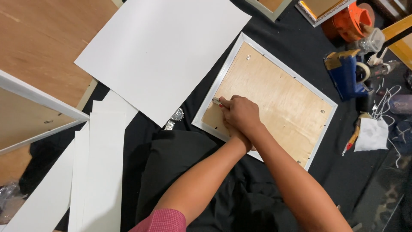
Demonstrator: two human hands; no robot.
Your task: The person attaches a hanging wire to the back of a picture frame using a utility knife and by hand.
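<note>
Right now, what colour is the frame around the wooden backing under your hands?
White, around a pale plywood backing; the frame shows best in the head view.

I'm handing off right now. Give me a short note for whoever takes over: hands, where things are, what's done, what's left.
Right hand: closed on a small metal tool, tip at the left inner edge of the picture frame.
Left hand: mostly hidden beneath the right; grip cannot be told.
Frame lies face down on the black cloth, plywood backing seated inside.
Large white sheet lies beside it.
Done: backing in place. Left: fasteners along the other edges cannot be judged.
</note>
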